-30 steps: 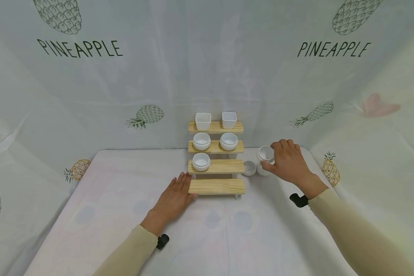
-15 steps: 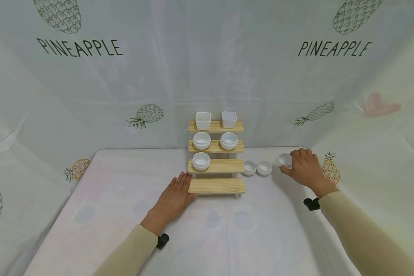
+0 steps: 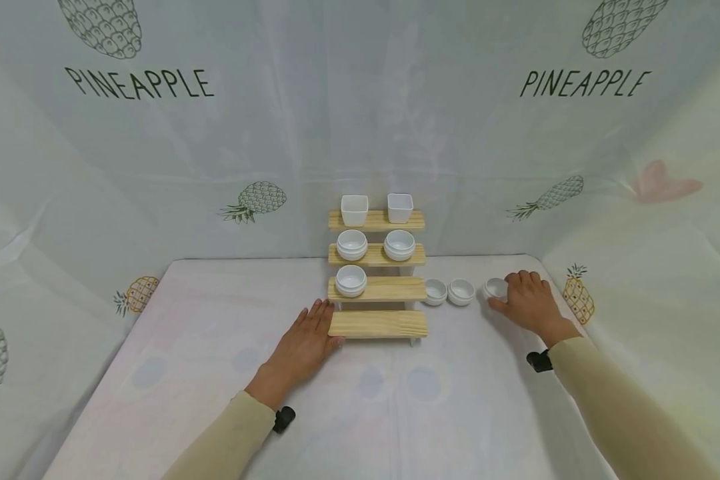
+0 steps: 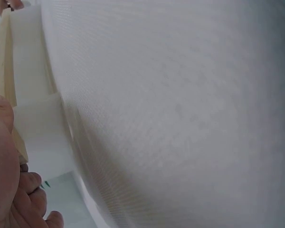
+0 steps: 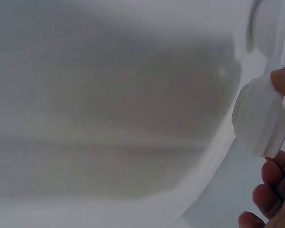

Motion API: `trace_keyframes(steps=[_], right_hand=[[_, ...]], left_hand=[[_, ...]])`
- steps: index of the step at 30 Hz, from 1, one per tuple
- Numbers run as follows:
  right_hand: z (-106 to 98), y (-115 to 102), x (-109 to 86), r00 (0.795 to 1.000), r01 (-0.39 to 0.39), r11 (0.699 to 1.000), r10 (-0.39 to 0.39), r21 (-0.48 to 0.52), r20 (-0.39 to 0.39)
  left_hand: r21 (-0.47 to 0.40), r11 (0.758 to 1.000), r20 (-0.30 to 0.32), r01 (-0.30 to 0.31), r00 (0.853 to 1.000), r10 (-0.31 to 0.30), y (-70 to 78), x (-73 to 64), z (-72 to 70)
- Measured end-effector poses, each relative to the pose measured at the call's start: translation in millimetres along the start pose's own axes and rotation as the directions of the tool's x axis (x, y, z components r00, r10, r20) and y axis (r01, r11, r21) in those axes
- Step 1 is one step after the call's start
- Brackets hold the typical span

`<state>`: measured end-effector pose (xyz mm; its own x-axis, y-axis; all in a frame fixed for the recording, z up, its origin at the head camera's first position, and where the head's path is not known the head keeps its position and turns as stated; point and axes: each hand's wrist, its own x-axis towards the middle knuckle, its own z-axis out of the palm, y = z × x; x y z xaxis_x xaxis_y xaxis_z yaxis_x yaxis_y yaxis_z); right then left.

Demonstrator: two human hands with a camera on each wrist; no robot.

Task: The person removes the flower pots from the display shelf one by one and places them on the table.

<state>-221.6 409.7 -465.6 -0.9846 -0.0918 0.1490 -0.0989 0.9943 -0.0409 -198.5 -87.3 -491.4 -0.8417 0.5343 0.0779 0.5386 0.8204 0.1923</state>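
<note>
Pale tabletop: right hand pinches bowl, mouth up.

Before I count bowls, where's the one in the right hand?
In the head view, the white bowl is right of the tiered stand and two loose bowls, pinched by the right hand.

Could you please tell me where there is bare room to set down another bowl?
On the wooden stand, the lowest step and the right half of the step above are bare. So is the tablecloth left of the left hand and in front of the stand. Crowded: just right of the stand, two white bowls, then a third in the right hand.
</note>
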Motion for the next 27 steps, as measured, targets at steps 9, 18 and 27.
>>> trace_keyframes(steps=[9,18,27], right_hand=[[11,-4,2.9,1.0,-0.002,1.0,0.002,-0.016,0.023],[11,-8,5.8,0.999,0.011,1.0,-0.01,-0.025,0.044],[11,-10,6.8,0.999,0.005,1.0,-0.005,-0.003,0.053]], left_hand=[[0.007,1.0,-0.011,-0.004,1.0,0.004,-1.3,0.7,2.1],[0.0,1.0,-0.017,-0.01,1.0,0.01,-1.2,0.8,2.3],[0.007,1.0,-0.013,-0.005,1.0,0.005,-0.3,0.0,1.2]])
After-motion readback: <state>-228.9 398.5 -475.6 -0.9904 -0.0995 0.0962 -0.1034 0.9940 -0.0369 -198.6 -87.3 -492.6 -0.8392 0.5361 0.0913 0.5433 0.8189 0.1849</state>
